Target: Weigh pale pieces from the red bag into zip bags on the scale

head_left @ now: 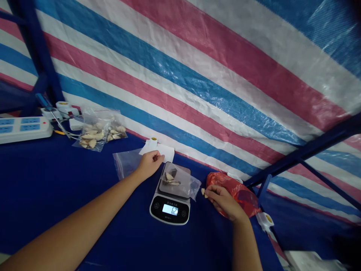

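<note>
A small digital scale (170, 209) stands on the blue tabletop; its display is lit. On its platform lies a clear plastic bag (180, 182) holding a few pale slices. My left hand (149, 164) rests just behind the scale, fingers curled on the edge of a white paper slip (166, 151). My right hand (224, 201) is to the right of the scale and pinches a small pale piece (202, 192) at its fingertips. Behind that hand lies a red plastic bag (239, 192).
An empty clear bag (125, 162) lies left of my left hand. Filled clear bags of pale slices (96, 135) sit at the back left, beside a white power strip (24, 128) and tape rolls (62, 105). A striped tarp wall (197, 67) backs the table; blue frame bars (307, 150) cross at right.
</note>
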{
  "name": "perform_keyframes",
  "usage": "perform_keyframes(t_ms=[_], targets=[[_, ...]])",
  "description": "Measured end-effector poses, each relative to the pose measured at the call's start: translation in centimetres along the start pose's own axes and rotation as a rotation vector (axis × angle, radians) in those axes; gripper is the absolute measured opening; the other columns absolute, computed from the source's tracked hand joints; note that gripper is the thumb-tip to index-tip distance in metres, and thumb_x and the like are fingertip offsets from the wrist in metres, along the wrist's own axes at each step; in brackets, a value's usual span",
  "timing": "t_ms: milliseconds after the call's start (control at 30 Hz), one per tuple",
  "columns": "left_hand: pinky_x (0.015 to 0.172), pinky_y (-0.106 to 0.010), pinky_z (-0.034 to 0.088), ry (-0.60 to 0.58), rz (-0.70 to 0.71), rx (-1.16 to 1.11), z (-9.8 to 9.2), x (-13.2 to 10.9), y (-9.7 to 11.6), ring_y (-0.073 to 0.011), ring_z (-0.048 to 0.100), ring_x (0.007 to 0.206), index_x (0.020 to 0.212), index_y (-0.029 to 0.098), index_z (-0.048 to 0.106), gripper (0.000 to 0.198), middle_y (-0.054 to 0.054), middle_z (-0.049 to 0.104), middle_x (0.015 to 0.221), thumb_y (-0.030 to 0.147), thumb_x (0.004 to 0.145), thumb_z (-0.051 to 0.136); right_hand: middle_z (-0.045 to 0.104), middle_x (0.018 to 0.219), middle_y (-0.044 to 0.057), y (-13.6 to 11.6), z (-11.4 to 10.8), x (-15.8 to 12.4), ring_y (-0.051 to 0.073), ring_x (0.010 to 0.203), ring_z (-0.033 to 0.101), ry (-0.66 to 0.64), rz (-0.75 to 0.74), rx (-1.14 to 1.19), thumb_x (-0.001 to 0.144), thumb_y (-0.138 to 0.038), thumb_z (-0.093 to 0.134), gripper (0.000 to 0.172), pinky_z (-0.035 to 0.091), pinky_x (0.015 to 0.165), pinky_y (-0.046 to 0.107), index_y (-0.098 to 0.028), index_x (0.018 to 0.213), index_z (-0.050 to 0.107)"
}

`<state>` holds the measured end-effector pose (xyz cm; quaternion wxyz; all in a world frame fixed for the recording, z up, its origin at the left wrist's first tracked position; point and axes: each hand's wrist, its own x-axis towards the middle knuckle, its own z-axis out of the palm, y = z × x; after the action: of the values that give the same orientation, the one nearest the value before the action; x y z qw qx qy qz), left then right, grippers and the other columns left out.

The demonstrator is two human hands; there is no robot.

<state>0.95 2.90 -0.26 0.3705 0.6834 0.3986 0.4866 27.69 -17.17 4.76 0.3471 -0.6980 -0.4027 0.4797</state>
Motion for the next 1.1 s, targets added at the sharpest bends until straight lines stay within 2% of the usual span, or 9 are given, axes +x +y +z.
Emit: perform_keyframes(t_ms=[133,300,500,600,667,800,933,1033,1100], targets=[[0.055,-0.026,0.03,-0.006,0.002,0.006,0.0,0.0,0.2,-0.0104,0.036,0.052,0.056,0.021,0.04,0.035,0.006,0.038,0.051,0.042,0.078,0.057,0.044,0.056,-0.009,-0.4,0.8,0.2,0.003,0.042,0.027,0.048,0.028,0.019,0.071,-0.054,0.08,0.043,0.01,0.04,0.02,-0.019,0.079,0.056],[0.055,-0.027,0.03,-0.007,-0.001,0.005,0.0,0.0,0.2,-0.0106,0.037,0.052,0.056,0.021,0.041,0.034,0.005,0.039,0.051,0.042,0.078,0.056,0.043,0.056,-0.009,-0.9,2.0,0.5,0.001,0.042,0.025,0.03,-0.021,0.131,0.071,-0.054,0.08,0.043,0.01,0.04,0.019,-0.018,0.078,0.057],[0.055,-0.027,0.03,0.0,-0.001,0.034,0.0,0.1,0.1,-0.011,0.037,0.052,0.055,0.021,0.041,0.034,0.005,0.039,0.051,0.041,0.078,0.057,0.064,0.073,0.0,-0.9,2.1,0.7,0.002,0.037,0.032,0.0,-0.143,0.229,0.077,-0.061,0.074,0.048,0.009,0.035,0.021,-0.018,0.095,0.061],[0.054,-0.027,0.029,0.012,-0.006,0.017,0.0,0.1,0.2,-0.0109,0.037,0.051,0.055,0.021,0.042,0.034,0.006,0.039,0.05,0.04,0.078,0.058,0.052,0.057,-0.006,-0.5,1.5,0.8,0.002,0.034,0.023,0.095,-0.162,0.306,0.08,-0.06,0.07,0.044,0.008,0.036,0.021,-0.019,0.093,0.061],[0.054,-0.026,0.029,0.014,-0.012,0.014,0.0,0.1,0.3,-0.0109,0.036,0.051,0.055,0.021,0.042,0.034,0.006,0.038,0.049,0.041,0.077,0.058,0.042,0.051,-0.009,-0.3,1.3,1.0,0.003,0.035,0.021,0.134,-0.123,0.283,0.079,-0.06,0.068,0.043,0.008,0.037,0.021,-0.02,0.09,0.06],[0.054,-0.027,0.029,0.015,-0.02,0.013,-0.1,0.0,0.3,-0.011,0.037,0.051,0.055,0.021,0.043,0.034,0.006,0.039,0.049,0.041,0.077,0.058,0.04,0.059,-0.008,0.0,1.4,1.4,0.004,0.04,0.023,0.152,-0.055,0.208,0.076,-0.055,0.066,0.038,0.01,0.04,0.02,-0.021,0.091,0.062],[0.055,-0.027,0.03,0.02,-0.016,0.021,-0.1,0.1,0.1,-0.0111,0.037,0.051,0.055,0.021,0.044,0.033,0.006,0.039,0.05,0.042,0.077,0.058,0.051,0.071,-0.003,0.3,1.0,1.5,0.006,0.048,0.035,0.17,-0.091,0.166,0.075,-0.052,0.071,0.038,0.016,0.042,0.02,-0.02,0.096,0.069],[0.055,-0.027,0.03,0.017,-0.01,0.021,-0.1,0.1,0.0,-0.0109,0.037,0.052,0.055,0.021,0.043,0.034,0.006,0.039,0.05,0.042,0.077,0.058,0.067,0.084,0.004,0.4,0.5,1.5,0.011,0.057,0.048,0.246,-0.157,0.092,0.071,-0.055,0.078,0.046,0.026,0.046,0.022,-0.019,0.1,0.074],[0.055,-0.027,0.03,0.017,-0.005,0.021,-0.1,0.1,0.0,-0.0108,0.037,0.052,0.055,0.021,0.043,0.034,0.006,0.039,0.05,0.042,0.077,0.058,0.073,0.089,0.008,0.3,0.3,1.5,0.014,0.06,0.052,0.304,-0.176,0.1,0.065,-0.057,0.083,0.051,0.031,0.048,0.024,-0.019,0.098,0.075]])
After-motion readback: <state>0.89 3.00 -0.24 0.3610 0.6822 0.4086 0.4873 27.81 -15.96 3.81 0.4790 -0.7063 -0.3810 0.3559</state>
